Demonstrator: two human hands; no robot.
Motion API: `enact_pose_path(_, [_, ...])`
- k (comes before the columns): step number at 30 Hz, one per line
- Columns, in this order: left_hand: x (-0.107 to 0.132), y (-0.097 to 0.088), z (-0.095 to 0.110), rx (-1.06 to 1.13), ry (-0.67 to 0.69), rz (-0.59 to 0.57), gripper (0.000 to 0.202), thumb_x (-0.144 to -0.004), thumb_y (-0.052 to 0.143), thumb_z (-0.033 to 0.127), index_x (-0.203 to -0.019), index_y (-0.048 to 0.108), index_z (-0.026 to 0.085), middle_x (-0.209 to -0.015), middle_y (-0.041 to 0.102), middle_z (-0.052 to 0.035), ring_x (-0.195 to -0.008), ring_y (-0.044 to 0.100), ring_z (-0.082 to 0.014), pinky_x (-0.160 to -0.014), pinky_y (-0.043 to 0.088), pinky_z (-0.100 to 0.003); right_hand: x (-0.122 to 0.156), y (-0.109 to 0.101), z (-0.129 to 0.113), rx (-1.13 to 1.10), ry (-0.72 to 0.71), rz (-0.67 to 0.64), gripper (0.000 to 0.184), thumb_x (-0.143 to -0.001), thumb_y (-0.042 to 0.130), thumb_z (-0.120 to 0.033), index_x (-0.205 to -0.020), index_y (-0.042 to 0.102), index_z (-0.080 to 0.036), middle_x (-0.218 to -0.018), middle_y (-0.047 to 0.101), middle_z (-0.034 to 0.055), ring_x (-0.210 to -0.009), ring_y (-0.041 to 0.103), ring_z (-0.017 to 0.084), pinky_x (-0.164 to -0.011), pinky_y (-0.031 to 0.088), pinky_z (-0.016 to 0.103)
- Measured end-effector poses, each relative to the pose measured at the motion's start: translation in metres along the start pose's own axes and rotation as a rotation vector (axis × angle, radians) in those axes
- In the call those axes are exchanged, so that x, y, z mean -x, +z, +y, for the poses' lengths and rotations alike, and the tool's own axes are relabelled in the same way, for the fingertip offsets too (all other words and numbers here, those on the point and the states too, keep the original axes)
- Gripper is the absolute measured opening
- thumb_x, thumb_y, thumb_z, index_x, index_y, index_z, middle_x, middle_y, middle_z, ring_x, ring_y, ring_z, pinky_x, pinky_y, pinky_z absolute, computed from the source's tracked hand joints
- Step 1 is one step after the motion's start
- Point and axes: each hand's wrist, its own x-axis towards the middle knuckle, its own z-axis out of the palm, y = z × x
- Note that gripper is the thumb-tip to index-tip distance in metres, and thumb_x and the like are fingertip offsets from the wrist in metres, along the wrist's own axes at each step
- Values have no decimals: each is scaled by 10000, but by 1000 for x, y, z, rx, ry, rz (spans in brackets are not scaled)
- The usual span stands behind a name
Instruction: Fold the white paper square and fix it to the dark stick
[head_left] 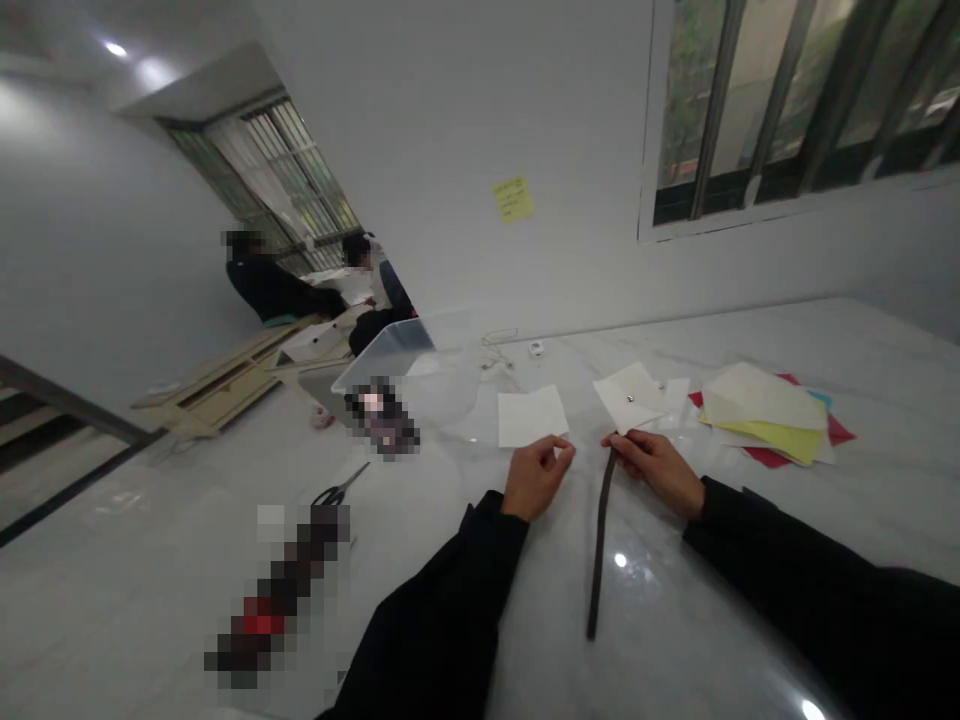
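My right hand pinches the top end of a dark grey strip, which runs down across the white marble-look tabletop toward me. My left hand has curled fingers and rests just below a square of white paper, with nothing visible in it. Beyond the strip's top end lies a white paper piece with a small metal stud. Black-handled scissors lie left of my left hand.
A stack of coloured paper sheets lies at the right. A clear plastic box stands beyond the hands, near a pixelated object. Another pixelated object lies at the near left. Two people sit far back at another table.
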Motion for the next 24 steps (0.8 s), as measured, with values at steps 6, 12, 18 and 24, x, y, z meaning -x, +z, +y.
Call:
enact_pose_path(6, [21, 14, 34, 60, 97, -218, 569, -771, 686, 418, -1307, 550, 286, -814, 576, 24, -534, 432, -86, -569, 377, -228, -1, -1, 0, -8, -3, -13, 494, -787, 611, -618, -923, 670, -147, -648, 521, -14, -546, 421, 108, -499, 317, 245])
enact_pose_path(12, [19, 16, 25, 191, 15, -292, 599, -792, 639, 305, -1365, 467, 290, -823, 603, 24, -479, 453, -63, -504, 357, -198, -1, -2, 0, -26, -3, -62, 517, -784, 626, -583, -1074, 682, -159, -648, 518, -28, -539, 410, 92, -502, 301, 237])
enact_pose_path(18, [8, 15, 11, 307, -49, -108, 420, -749, 654, 234, -1167, 624, 208, -723, 514, 41, -462, 350, -38, -451, 236, -188, -4, -5, -1, -93, 90, -47, 627, -755, 704, -400, -1302, 554, -134, -675, 562, -11, -533, 432, 95, -485, 324, 233])
enact_pose_path(24, [1, 4, 1, 433, -111, -126, 428, -721, 690, 239, -1143, 624, 201, -690, 444, 62, -476, 330, -31, -471, 191, -187, -15, -22, -2, -75, 90, 341, 797, -718, 676, -295, -1441, 377, -148, -643, 580, -9, -494, 470, 128, -433, 357, 240])
